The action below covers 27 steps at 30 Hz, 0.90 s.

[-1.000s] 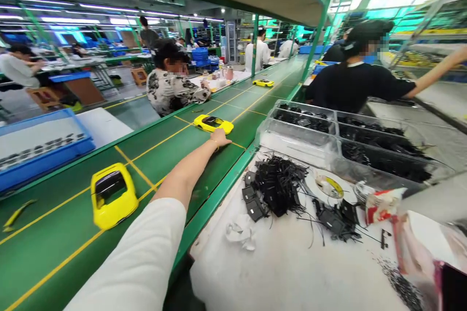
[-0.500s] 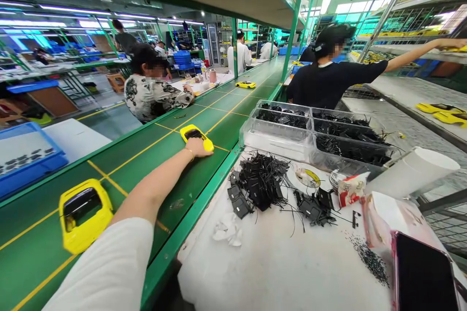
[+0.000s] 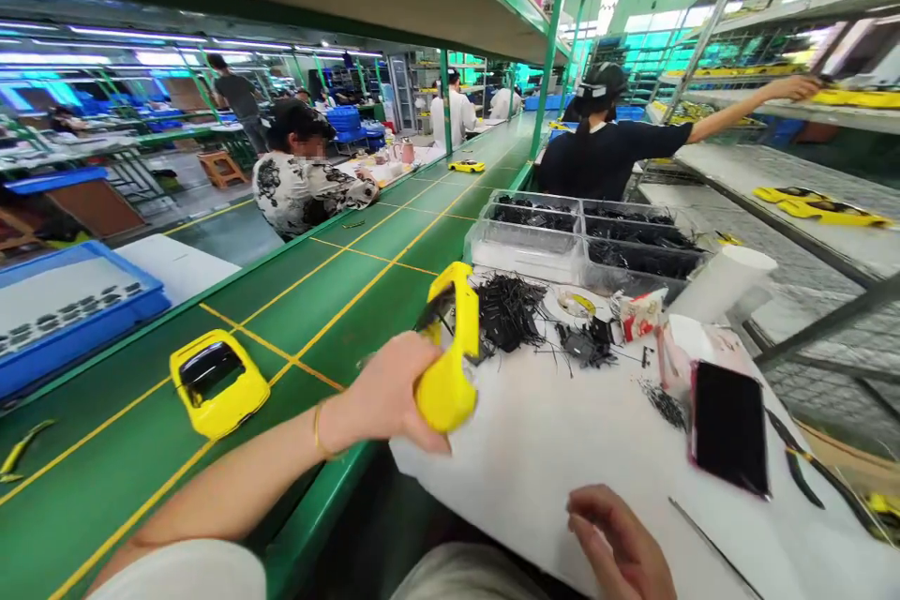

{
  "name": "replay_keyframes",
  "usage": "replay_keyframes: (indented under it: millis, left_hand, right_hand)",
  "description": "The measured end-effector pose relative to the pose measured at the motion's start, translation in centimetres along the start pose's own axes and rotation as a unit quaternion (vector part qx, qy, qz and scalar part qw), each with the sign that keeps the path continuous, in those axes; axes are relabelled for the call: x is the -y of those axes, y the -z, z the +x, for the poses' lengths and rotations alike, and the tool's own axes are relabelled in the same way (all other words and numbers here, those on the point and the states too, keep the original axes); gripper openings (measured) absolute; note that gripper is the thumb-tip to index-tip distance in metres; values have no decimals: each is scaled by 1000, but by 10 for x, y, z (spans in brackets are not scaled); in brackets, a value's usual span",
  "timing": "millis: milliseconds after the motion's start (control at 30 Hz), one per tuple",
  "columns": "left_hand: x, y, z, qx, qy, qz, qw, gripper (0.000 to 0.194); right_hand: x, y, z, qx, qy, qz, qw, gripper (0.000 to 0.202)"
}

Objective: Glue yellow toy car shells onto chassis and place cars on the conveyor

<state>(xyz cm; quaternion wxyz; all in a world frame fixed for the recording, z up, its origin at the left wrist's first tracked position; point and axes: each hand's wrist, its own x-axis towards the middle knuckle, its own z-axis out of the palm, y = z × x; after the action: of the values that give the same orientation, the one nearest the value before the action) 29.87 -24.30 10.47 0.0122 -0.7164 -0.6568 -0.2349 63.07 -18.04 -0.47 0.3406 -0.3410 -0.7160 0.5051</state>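
Note:
A yellow toy car body (image 3: 450,398) is gripped in my left hand (image 3: 390,384), tilted on its side above the near edge of the white worktop (image 3: 534,450). My right hand (image 3: 619,534) is low at the worktop's front, fingers loosely curled and apart, holding nothing. To its right lies a thin metal rod (image 3: 710,544). Beyond the held body sits a pile of black wired parts (image 3: 510,309), with a smaller cluster of them (image 3: 587,340) to the right. Another yellow car body (image 3: 219,384) with a dark windscreen rests on the green conveyor belt (image 3: 316,309).
Clear divided bins (image 3: 583,239) of black parts stand at the worktop's back. A phone (image 3: 729,427), pliers (image 3: 808,459), tiny dark screws (image 3: 662,403) and a white cup (image 3: 735,286) are on the right. A co-worker in black (image 3: 597,150) reaches toward a rack; another (image 3: 302,169) sits across the belt.
My left hand has lifted the yellow car body off the belt and brought it nearer, over the worktop edge. My right hand has come into view. The camera view has shifted.

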Motion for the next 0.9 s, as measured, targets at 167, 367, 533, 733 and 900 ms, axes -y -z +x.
replay_keyframes:
  millis: [167,367,533,733,900]
  left_hand:
    - [-76,-86,-28,-34,-169,-138,975,94]
    - [-101,-133,-45,-6,-256,-152,955,86]
    - [-67,-99,27,-30,-122,-175,976,46]
    - [-73,-150,129,149,7,-294,944,46]
    - [-70,-174,121,175,52,-385,905,49]
  right_hand:
    - [28,-13,-26,22,-36,241,970,76]
    - [33,-33,-36,-54,-172,253,951,94]
    - [34,-38,-35,-33,-161,244,956,97]
    - [37,-7,-43,-91,-41,52,994,71]
    - [31,96,-55,-607,160,-109,771,34]
